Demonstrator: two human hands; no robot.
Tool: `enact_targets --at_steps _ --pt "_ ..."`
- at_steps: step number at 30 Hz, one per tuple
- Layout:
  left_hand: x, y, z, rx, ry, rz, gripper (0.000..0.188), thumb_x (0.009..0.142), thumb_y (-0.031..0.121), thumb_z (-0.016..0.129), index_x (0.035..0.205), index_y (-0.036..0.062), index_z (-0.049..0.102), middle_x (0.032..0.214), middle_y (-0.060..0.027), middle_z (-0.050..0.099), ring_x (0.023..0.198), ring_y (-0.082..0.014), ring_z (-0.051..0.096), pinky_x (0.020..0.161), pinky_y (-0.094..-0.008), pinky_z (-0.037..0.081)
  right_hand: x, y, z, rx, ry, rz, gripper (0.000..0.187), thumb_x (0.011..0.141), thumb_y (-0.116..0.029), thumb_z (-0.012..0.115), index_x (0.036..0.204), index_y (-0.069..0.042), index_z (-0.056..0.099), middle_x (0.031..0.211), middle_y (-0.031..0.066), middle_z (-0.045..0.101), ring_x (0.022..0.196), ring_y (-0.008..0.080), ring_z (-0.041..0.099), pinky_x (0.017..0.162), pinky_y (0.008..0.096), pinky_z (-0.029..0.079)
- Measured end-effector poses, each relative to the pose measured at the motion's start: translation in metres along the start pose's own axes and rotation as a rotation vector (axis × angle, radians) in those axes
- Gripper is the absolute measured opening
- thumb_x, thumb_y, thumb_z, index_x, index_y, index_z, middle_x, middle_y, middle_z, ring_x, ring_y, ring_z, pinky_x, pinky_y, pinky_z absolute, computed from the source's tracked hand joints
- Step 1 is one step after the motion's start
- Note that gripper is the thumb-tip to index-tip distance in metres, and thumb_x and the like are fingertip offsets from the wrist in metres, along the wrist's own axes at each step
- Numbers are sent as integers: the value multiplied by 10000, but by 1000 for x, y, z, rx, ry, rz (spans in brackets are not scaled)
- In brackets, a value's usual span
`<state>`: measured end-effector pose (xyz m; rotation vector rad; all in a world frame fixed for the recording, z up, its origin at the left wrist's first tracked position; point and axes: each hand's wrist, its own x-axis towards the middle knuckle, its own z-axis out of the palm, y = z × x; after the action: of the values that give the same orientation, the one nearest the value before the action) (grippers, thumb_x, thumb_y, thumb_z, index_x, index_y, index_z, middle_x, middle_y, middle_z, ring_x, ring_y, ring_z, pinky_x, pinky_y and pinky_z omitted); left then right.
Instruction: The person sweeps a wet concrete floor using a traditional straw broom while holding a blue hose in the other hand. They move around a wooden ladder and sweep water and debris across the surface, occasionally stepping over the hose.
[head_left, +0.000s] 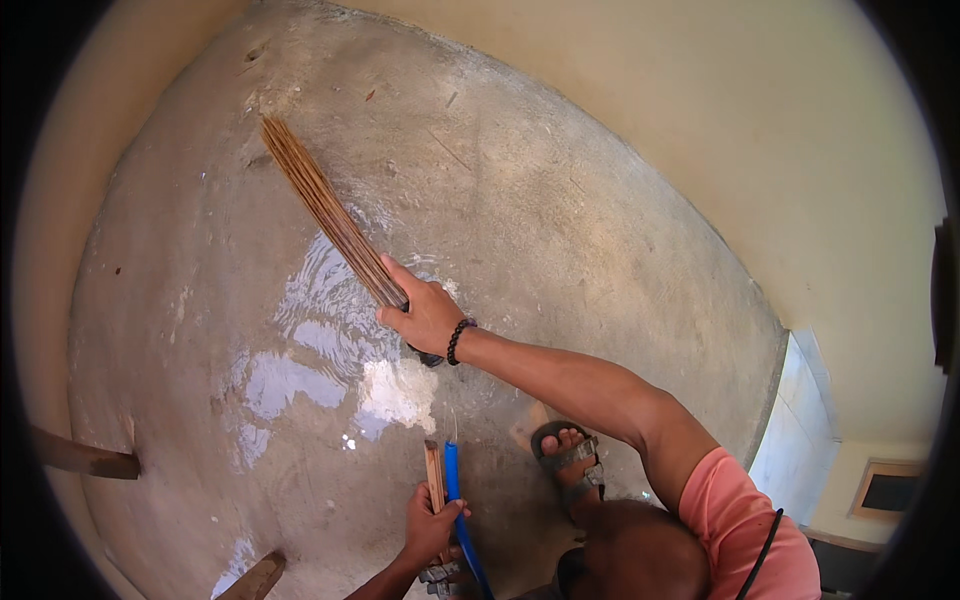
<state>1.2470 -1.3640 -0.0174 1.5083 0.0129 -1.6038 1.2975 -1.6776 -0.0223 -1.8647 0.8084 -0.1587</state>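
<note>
Fingers wrapped: right hand [428, 315] round stick broom [325, 207], left hand [430, 527] round blue hose [453, 478] and wooden strip [434, 472]; wet floor [315, 300] could make a sandal [572, 466] slip.

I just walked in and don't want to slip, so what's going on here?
The person's right hand grips a broom, its bristles pointing away from the body. The left hand holds a blue hose and a wooden strip side by side. Rippled water lies on the floor around the broom's handle end, so that patch looks slippery.
</note>
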Motion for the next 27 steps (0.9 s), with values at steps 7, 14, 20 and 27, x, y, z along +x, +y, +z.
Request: enact_targets --at_steps 7,14,20,27 --pt "-5 -17 -2 213 242 165 262 821 89 762 956 17 548 834 -47 632 713 -97 570 661 -293 497 -14 46 -21 430 489 57 853 876 -253 662 1497 109 204 1238 278 597 1038 320 632 915 345 485" --pt "-22 -9 -6 233 383 156 213 854 39 707 970 17 530 815 -52 654 730 -102 606 694 -279 512 92 36 20 153 327 93 868 844 -262 673 1493 104 227 1382 335 487 1273 392 518 1075 367 391" --pt "-25 -14 -6 110 494 127 213 860 -39 643 997 18 491 861 -99 698 798 -149 667 762 -308 538 148 -42 0 152 112 -244 798 879 -233 674 1502 63 274 1363 265 545 1248 295 553 1034 332 421" --pt "-29 -30 -1 121 574 141 202 854 5 683 963 14 513 844 -72 673 771 -124 647 724 -285 525 4 52 -145 -123 -34 -230 698 926 -238 620 1493 38 323 1448 272 469 1332 310 491 1091 347 381"
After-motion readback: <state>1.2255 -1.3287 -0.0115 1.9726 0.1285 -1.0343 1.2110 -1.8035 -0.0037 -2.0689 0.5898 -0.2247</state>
